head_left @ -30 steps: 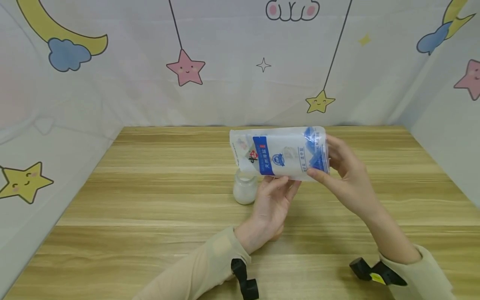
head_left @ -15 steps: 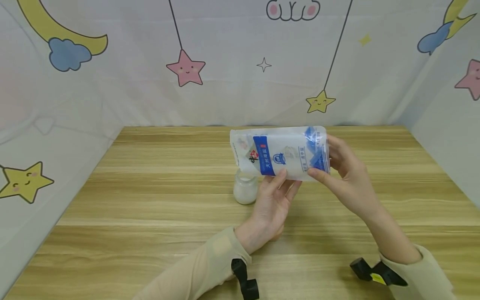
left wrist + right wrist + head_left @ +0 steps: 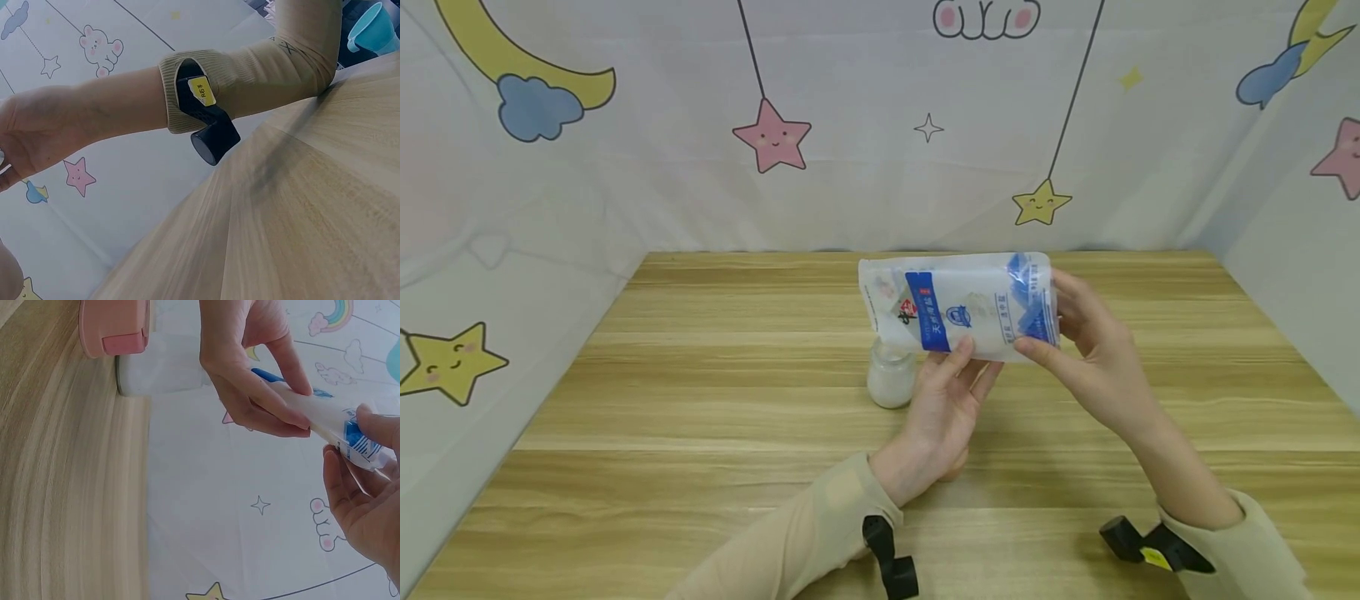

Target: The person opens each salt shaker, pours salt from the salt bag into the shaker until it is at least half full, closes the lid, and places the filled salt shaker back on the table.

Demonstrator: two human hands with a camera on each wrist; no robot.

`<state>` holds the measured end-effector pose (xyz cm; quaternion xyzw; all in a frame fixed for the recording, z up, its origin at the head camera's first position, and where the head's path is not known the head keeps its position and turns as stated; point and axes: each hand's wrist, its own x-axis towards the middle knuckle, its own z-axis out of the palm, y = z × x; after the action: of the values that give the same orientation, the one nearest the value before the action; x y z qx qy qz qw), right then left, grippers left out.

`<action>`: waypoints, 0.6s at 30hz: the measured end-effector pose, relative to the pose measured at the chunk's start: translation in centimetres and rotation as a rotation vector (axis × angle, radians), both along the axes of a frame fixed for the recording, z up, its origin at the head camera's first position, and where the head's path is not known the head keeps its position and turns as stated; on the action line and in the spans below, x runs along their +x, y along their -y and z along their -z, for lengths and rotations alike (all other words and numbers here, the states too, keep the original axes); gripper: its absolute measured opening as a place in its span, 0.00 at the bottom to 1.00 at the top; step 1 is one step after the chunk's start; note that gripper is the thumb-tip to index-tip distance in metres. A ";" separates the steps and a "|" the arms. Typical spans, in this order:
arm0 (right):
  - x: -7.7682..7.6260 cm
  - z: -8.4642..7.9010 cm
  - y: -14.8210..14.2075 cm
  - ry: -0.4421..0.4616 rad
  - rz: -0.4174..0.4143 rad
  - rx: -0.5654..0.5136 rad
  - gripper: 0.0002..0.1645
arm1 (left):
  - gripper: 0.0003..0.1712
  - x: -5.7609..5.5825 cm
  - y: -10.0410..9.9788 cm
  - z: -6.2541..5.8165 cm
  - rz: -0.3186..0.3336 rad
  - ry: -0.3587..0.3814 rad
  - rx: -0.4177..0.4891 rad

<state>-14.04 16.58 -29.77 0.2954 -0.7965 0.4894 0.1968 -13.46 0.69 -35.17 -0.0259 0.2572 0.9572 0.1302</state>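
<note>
A white and blue salt pouch (image 3: 977, 308) is held on its side above the table, tilted slightly. My left hand (image 3: 936, 417) grips its lower edge, thumb on the front. At the pouch's right end, my right hand (image 3: 1097, 350) pinches it between the thumb in front and the fingers behind. Under the pouch's left end a small glass jar (image 3: 891, 383) with white contents stands on the table, its mouth partly covered by the pouch. In the right wrist view both hands are on the pouch (image 3: 362, 437); whether anything flows from it cannot be seen.
A pink lidded container (image 3: 114, 328) with a clasp stands near the jar in the right wrist view; in the head view the left hand mostly hides it. A turquoise cup-like thing (image 3: 376, 31) appears behind the table. Printed cloth (image 3: 865, 167) encloses the wooden table (image 3: 700, 375).
My left thumb has shifted up onto the pouch's front face. Pouch, jar and right hand stay almost where they were.
</note>
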 end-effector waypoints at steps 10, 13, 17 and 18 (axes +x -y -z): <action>-0.1 0.1 0.1 -0.015 -0.008 -0.009 0.44 | 0.22 -0.1 0.0 0.1 -0.002 -0.021 0.009; -0.1 0.1 0.1 -0.019 -0.009 -0.011 0.44 | 0.21 -0.1 -0.1 0.2 -0.003 -0.031 0.017; -0.1 0.1 0.1 -0.016 -0.015 -0.021 0.45 | 0.21 0.0 -0.1 0.2 -0.005 -0.029 0.019; -0.1 0.1 0.1 -0.014 -0.016 -0.024 0.45 | 0.21 -0.1 -0.1 0.2 -0.007 -0.028 0.017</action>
<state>-14.18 16.52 -29.88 0.3026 -0.7869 0.4983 0.2019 -13.52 0.79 -35.33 -0.0122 0.2509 0.9600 0.1235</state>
